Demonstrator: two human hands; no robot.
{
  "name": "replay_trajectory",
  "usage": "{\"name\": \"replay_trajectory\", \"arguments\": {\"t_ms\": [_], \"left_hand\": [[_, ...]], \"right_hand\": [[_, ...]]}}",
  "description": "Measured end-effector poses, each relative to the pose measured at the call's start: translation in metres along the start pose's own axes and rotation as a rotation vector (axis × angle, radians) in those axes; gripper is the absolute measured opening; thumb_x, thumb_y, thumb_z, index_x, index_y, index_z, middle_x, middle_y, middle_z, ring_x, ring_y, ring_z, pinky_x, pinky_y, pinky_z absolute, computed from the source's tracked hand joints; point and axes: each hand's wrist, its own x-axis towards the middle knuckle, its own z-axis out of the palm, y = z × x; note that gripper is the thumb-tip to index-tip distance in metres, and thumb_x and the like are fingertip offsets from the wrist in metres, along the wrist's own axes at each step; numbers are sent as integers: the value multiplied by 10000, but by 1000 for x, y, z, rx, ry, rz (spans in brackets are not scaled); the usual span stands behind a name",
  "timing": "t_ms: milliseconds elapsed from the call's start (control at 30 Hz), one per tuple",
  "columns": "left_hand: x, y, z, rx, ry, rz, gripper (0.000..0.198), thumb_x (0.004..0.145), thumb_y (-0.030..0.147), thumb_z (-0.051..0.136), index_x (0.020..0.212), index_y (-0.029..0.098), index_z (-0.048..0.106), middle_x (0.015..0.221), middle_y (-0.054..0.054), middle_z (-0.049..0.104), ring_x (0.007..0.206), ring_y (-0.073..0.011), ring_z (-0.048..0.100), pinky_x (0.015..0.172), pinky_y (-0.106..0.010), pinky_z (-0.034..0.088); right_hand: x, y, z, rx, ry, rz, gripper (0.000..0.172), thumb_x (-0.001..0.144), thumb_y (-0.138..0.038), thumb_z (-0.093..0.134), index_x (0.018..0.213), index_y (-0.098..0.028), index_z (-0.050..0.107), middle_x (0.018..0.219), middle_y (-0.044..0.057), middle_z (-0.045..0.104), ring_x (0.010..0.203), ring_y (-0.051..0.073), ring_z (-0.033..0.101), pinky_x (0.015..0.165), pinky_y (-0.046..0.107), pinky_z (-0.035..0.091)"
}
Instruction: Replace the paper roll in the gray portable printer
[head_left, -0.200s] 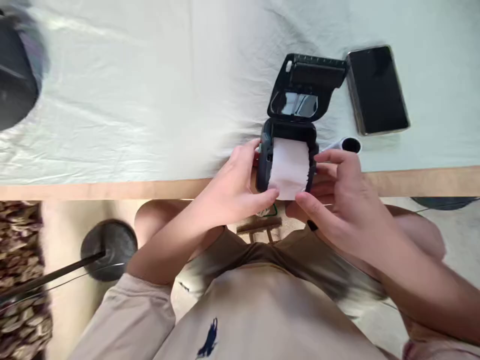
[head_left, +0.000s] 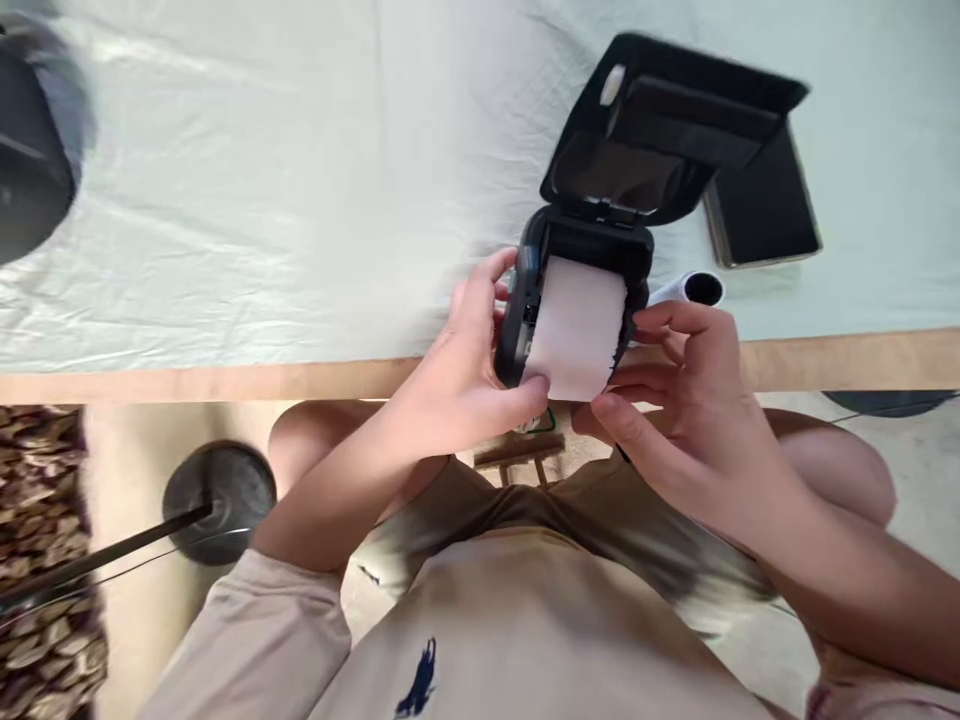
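A dark portable receipt printer [head_left: 514,320] is held at the table's near edge, its lid [head_left: 600,165] swung up and back. A strip of white paper [head_left: 577,325] fills its bay and hangs over the front, with a ragged right edge. My left hand [head_left: 480,360] is closed around the printer's left side, thumb at the paper's lower left corner. On the other side, my right hand [head_left: 690,400] has bent fingertips against the printer's right side and its thumb by the paper's lower right corner. Part of the right fingers is hidden.
A black smartphone [head_left: 765,205] lies right of the printer, partly covered by the raised lid. A white roll with a dark core [head_left: 686,288] rests near my right hand. At far left stands a dark object [head_left: 34,160] on the pale tablecloth [head_left: 300,200].
The printer has come up closer to the camera and tilted, so its lid looks larger and now overlaps the phone. Both hands have stayed at its sides.
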Motion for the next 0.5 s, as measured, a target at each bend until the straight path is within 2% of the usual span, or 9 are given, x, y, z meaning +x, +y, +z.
{"name": "replay_trajectory", "arguments": {"t_ms": [100,200,267,400,500], "left_hand": [[0,6,0,-184,-26,-25,1156,908,402,973,1886,431,357,1594,-122,722,1340,-404,834,1125,-596,767],[3,9,0,-305,-18,-52,1166,920,421,986,1899,441,354,1485,-80,793,1274,-378,872,1074,-543,786],[6,7,0,-354,33,-54,1198,896,419,1016,1901,427,364,1476,-81,804,1293,-384,869,1082,-523,781],[11,-2,-4,-427,84,-55,1311,798,403,1104,1904,393,401,1465,-118,784,1366,-447,841,1118,-552,752],[8,-6,-7,-405,5,-53,1356,749,380,1132,1902,390,419,1535,-139,741,1316,-437,843,1086,-550,754]], "right_hand": [[-1,-3,4,51,58,-44,608,1049,-563,877,1438,-359,457,1518,109,681,948,207,841,663,378,771],[5,0,5,87,110,-64,598,1037,-579,900,1381,-369,459,1556,94,659,917,179,822,607,337,725],[14,8,5,159,112,-67,628,1044,-667,875,1393,-377,440,1532,85,693,973,204,844,677,372,756],[34,24,-1,352,126,-65,909,964,-913,815,1605,-411,410,1504,83,759,1368,312,840,1000,500,801],[42,21,-9,408,97,-66,1120,874,-1136,615,1733,-445,415,1574,85,765,1389,353,836,1020,548,783]]}}
